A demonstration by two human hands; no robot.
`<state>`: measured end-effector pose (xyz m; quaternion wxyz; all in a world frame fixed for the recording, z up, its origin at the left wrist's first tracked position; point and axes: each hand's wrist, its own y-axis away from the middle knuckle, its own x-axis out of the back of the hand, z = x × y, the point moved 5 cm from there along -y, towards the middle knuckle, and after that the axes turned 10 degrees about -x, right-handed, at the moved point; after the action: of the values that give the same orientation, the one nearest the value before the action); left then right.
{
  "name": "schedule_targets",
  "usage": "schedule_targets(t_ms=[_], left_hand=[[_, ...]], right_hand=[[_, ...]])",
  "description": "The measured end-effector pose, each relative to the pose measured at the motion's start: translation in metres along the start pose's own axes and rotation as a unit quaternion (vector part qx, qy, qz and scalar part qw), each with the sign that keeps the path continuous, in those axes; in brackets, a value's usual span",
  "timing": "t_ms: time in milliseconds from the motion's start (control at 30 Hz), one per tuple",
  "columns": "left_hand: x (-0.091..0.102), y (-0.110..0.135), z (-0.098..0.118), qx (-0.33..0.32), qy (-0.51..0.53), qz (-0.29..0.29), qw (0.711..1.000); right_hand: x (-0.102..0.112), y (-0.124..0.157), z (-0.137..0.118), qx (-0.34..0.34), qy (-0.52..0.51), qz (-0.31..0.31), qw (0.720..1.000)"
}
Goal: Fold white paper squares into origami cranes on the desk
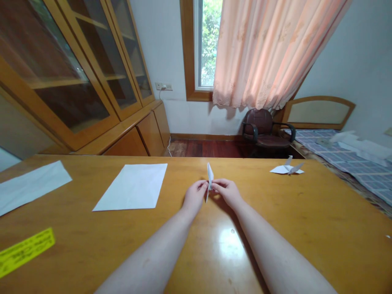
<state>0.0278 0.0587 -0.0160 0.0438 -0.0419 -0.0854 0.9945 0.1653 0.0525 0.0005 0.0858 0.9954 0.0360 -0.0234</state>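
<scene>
At the centre of the view, above a glossy, honey-brown wooden desk (337, 237), pinching a folded white paper (210, 171) from both sides: with the left hand (193, 196) at its nine o'clock, thumb against fingertips, and with the right hand (229, 192) at its three o'clock, in a like grip. Seen nearly edge-on, narrow and layered, with a sharp tip towards twelve o'clock and a thinner point towards six; hard to tell whether touching the wood.

Counting from the hands, at nine o'clock, lying flat on the desk: a smooth white sheet (131, 188), four-sided, with crisp corners. Further out at nine, running off the view's edge: a long white paper (36, 183), faintly creased. Between eight and nine: a bright yellow label (33, 245), dark lettering in rows, too blurred to read. Near three o'clock, on the desk: a white paper figure (284, 169), bird-like, with angular raised wings.

Beyond the desk, at two o'clock: a dark red-brown chair (259, 122), sheeny, with curved black armrests. Between two and three: a bed (327, 139) under checked blue-grey cloth. At one: a peach curtain (263, 49), softly pleated, faintly floral. At twelve: a window (208, 53) in a wooden frame. At ten: a wooden cabinet (119, 53) with glass doors.
</scene>
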Motion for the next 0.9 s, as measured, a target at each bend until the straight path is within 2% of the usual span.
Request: schedule_targets(t_ms=[200, 367, 467, 600, 700, 900], left_hand=[[-0.004, 0.001, 0.001, 0.007, 0.031, -0.003, 0.999], [-0.002, 0.001, -0.002, 0.034, 0.068, 0.033, 0.997], [-0.003, 0.003, 0.001, 0.045, 0.102, 0.045, 0.993], [-0.005, 0.003, 0.004, 0.042, 0.136, 0.047, 0.989], [-0.006, 0.003, 0.004, 0.043, 0.146, 0.045, 0.987], [-0.006, 0.003, 0.003, 0.047, 0.127, 0.047, 0.99]], right_hand=[[-0.001, 0.002, -0.005, 0.081, 0.114, -0.006, 0.99], [0.005, 0.001, -0.008, 0.128, 0.159, 0.075, 0.976], [0.009, -0.003, -0.005, 0.107, 0.096, 0.1, 0.985], [0.005, -0.008, 0.005, 0.045, -0.028, 0.04, 0.998], [0.001, -0.008, 0.006, 0.032, -0.034, 0.012, 0.999], [0.003, -0.007, 0.004, 0.033, -0.04, 0.023, 0.998]])
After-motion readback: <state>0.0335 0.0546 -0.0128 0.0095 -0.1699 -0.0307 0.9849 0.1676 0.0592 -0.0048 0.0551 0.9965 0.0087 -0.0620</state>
